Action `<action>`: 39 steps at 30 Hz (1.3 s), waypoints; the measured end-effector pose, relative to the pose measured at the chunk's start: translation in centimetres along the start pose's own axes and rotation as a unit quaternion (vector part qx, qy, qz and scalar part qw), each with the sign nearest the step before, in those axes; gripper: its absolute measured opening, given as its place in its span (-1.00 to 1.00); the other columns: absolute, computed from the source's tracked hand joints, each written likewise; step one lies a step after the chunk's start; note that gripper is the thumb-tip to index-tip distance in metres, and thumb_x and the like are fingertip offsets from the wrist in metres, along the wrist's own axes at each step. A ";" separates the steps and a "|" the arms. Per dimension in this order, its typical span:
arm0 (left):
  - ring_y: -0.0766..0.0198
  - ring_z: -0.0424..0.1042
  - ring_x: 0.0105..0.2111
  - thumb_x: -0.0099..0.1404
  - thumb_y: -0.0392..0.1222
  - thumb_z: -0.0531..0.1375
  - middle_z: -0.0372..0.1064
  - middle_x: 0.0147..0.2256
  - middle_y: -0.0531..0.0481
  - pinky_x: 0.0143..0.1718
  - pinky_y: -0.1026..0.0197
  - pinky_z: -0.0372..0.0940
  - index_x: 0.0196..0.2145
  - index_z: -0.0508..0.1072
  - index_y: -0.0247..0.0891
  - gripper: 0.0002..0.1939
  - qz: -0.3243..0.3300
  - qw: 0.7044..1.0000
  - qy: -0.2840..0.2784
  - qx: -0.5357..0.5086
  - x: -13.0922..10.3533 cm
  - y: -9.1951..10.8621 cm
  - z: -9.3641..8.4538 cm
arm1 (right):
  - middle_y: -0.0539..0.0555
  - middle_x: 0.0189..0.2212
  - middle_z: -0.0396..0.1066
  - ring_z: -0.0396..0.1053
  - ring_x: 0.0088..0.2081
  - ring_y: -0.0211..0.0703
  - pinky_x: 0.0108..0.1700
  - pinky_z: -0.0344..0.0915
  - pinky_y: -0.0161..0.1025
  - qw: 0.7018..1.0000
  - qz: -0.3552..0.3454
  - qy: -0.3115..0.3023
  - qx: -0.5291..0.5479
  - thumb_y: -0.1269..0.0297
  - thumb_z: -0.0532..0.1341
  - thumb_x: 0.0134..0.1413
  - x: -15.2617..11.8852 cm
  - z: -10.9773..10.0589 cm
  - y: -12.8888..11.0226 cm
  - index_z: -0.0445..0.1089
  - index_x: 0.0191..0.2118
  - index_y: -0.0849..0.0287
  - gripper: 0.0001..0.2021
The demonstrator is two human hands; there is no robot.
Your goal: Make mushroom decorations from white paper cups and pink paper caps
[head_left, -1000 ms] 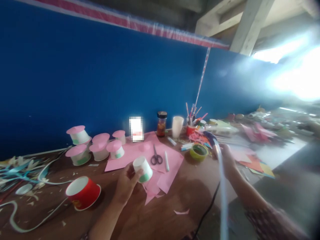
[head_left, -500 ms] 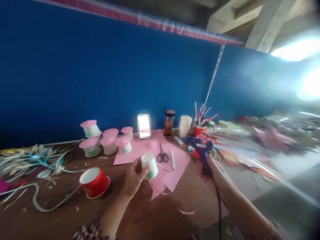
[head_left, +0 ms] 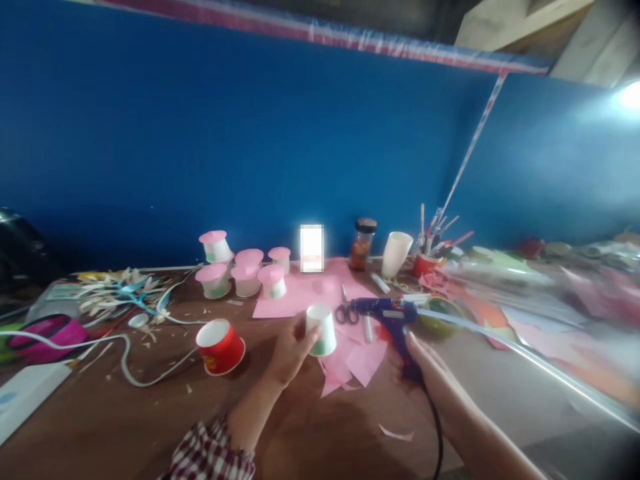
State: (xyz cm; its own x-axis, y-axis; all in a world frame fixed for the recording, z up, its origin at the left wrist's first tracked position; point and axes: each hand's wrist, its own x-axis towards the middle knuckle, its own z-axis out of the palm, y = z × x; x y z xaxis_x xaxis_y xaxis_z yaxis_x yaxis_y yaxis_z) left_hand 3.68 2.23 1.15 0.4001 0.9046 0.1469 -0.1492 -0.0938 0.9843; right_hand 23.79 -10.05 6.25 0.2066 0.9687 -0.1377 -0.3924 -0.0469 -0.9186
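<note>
A small white paper cup (head_left: 323,327) with a green patch stands between the thumb and fingers of my left hand (head_left: 294,350), which is closed on its left side. My right hand (head_left: 414,360) grips a blue glue gun (head_left: 387,310) by its handle, the nozzle pointing left toward the cup. A clear glue stick (head_left: 450,319) sticks out of the gun's back. Behind the nozzle lie dark scissors (head_left: 347,312) and a white pen (head_left: 369,329), partly covered by the gun. Pink paper scraps (head_left: 357,363) lie just right of the cup.
Several white cups topped with pink discs (head_left: 249,280) stand at the back left. A red paper cup (head_left: 220,347) is left of my left hand. A lidded jar (head_left: 364,243), a cream cup (head_left: 397,253) and a red brush holder (head_left: 426,265) line the back. Papers crowd the right side.
The view has turned left, so the scene sits further right. The glue gun has moved left, closer to the cup, and its nozzle now overlaps the scissors. Both hands keep their hold.
</note>
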 end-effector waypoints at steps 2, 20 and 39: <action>0.09 0.41 -0.09 0.23 -0.06 0.19 0.45 -0.09 -0.18 -0.09 0.14 0.30 -0.01 0.39 -0.34 -0.58 -0.004 1.000 -0.001 -0.002 0.0 0.1 0.0 | -0.02 -0.56 0.22 0.15 -0.54 -0.32 -0.50 0.12 -0.35 1.000 0.015 -0.006 -0.006 -0.12 0.27 -0.02 -0.3 0.2 0.1 0.31 -0.51 0.21 -0.57; 0.05 0.41 -0.02 0.14 -0.09 0.28 0.43 -0.01 -0.20 0.01 0.04 0.28 -0.01 0.40 -0.30 -0.53 -0.011 1.000 0.001 -0.017 0.3 -0.1 0.0 | 0.00 -0.61 0.25 0.15 -0.53 -0.27 -0.47 0.06 -0.32 0.976 -0.058 -0.078 -0.193 -0.16 0.12 0.13 0.0 -0.9 0.2 0.29 -0.52 0.18 -0.53; 0.04 0.42 -0.03 0.14 -0.12 0.27 0.44 -0.02 -0.18 0.00 0.02 0.31 -0.01 0.40 -0.29 -0.55 -0.006 1.000 0.008 -0.002 0.0 0.0 0.1 | -0.04 -0.63 0.22 0.13 -0.57 -0.31 -0.51 0.05 -0.33 0.982 -0.044 -0.046 -0.175 -0.13 0.23 0.04 0.3 -1.0 0.8 0.26 -0.50 0.19 -0.57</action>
State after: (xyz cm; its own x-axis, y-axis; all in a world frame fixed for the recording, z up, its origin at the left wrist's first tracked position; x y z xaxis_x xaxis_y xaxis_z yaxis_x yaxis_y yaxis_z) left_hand 3.81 2.20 1.19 0.3879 0.9120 0.1332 -0.1487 -0.0807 0.9856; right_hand 24.44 -10.01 5.12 0.1371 0.9900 -0.0332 -0.0403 -0.0279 -0.9988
